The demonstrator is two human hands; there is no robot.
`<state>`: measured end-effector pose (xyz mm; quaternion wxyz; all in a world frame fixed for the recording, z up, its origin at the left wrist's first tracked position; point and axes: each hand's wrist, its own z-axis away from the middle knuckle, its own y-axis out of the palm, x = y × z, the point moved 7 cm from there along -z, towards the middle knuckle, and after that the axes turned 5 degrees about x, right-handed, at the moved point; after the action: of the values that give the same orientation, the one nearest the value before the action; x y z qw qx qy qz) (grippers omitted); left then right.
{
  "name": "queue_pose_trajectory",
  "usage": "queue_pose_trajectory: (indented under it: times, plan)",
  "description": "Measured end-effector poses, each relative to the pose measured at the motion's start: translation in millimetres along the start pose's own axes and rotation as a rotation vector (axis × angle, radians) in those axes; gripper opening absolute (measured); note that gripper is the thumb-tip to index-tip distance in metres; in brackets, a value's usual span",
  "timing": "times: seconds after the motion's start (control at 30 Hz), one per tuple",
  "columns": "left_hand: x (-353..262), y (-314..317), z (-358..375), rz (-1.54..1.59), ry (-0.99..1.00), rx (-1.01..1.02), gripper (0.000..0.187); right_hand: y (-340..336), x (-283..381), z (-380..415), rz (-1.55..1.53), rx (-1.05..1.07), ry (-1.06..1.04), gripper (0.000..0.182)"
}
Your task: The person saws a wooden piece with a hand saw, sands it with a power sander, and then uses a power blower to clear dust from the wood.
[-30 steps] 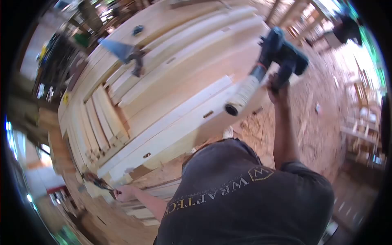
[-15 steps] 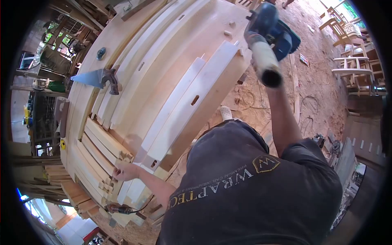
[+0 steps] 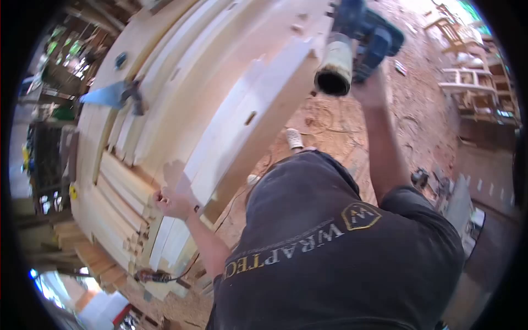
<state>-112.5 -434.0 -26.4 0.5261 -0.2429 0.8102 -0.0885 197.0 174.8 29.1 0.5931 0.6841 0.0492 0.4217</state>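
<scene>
My right hand [image 3: 369, 91] grips the handle of a blue power tool [image 3: 379, 41], whose exact kind I cannot make out. A pale tube [image 3: 338, 58] with a dark open end sticks out of it towards me. The tool is at the far end of a pale board [image 3: 228, 129] with slots cut in it. My left hand [image 3: 175, 203] is over the near end of that board, beside several narrow wooden strips [image 3: 124, 198]. Its fingers are curled; whether anything is between them is hidden by blur.
A handsaw [image 3: 113, 96] with a blue-looking blade lies across long boards on the wooden worktop [image 3: 91, 129]. A corded tool [image 3: 154, 276] lies at the near corner. Wooden chairs [image 3: 467, 80] stand at the right, beyond the dusty floor [image 3: 423, 110].
My left hand has lifted off the strip ends and moved up and slightly right. The power tool has shifted and turned, its tube now pointing more to the left. The view has tilted and blurred.
</scene>
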Motion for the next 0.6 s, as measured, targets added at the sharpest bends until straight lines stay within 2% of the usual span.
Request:
queue_pose_trajectory:
  times: [0.03,0.07,0.1,0.13,0.17,0.2,0.23,0.27,0.3,0.33,0.37,0.4,0.43,0.5,0.53,0.57,0.6]
  plan:
    - [2.0,20.3,15.9,0.021,-0.012,0.033,0.022,-1.5,-7.5,3.1,-0.047,0.026,0.014,0.020]
    - [7.7,36.6,27.2,0.133,-0.101,0.134,0.021,53.7,-5.5,29.5,-0.075,0.005,0.084,0.017]
    - [13.4,32.1,28.8,0.212,-0.180,0.202,0.019,29.4,-3.8,21.1,-0.098,0.007,0.115,0.017]
    - [-15.4,20.5,26.1,0.024,-0.019,0.200,0.019,-2.6,0.6,6.3,-0.151,0.161,0.147,0.021]
    - [-44.0,24.3,23.6,-0.148,0.138,0.210,0.018,-15.2,-4.0,-4.7,-0.197,0.316,0.159,0.034]
    - [-44.0,27.1,21.8,-0.154,0.132,0.187,0.018,8.3,-15.9,8.9,-0.326,0.010,0.228,0.032]
    - [-49.0,35.9,28.1,-0.123,0.198,0.268,0.019,20.8,-17.6,13.0,-0.396,0.214,0.338,0.031]
    - [-54.0,45.9,39.4,-0.090,0.261,0.365,0.019,-14.0,3.6,-2.7,-0.227,0.013,0.134,0.029]
    - [-54.0,50.5,41.9,-0.089,0.248,0.364,0.019,-39.9,23.6,-14.6,-0.057,-0.180,-0.071,0.028]
    - [-58.3,55.9,40.9,-0.157,0.314,0.398,0.019,-20.7,39.5,-7.4,0.030,-0.208,-0.191,0.023]
    - [-62.0,58.1,41.5,-0.233,0.375,0.431,0.019,-31.9,52.9,-23.1,-0.021,0.042,0.013,0.022]
    - [-62.6,57.7,40.1,-0.249,0.360,0.424,0.019,-31.4,60.6,-26.3,-0.028,-0.019,0.017,0.017]
    - [-60.4,57.3,38.1,-0.234,0.276,0.407,0.020,-16.8,68.7,-29.6,-0.031,-0.079,0.021,0.020]
    - [-57.6,51.9,38.0,-0.226,0.189,0.387,0.020,8.3,67.7,-29.5,-0.221,-0.165,0.135,0.019]
    - [-58.1,52.4,37.3,-0.220,0.184,0.394,0.021,0.7,84.0,-35.1,-0.160,-0.143,0.023,0.010]
    - [-59.4,54.6,38.2,-0.209,0.179,0.402,0.021,-9.2,92.3,-36.5,-0.159,-0.142,0.022,0.010]
    - [-58.0,55.4,39.9,-0.203,0.180,0.399,0.021,-6.7,102.8,-35.6,-0.061,-0.105,-0.063,0.011]
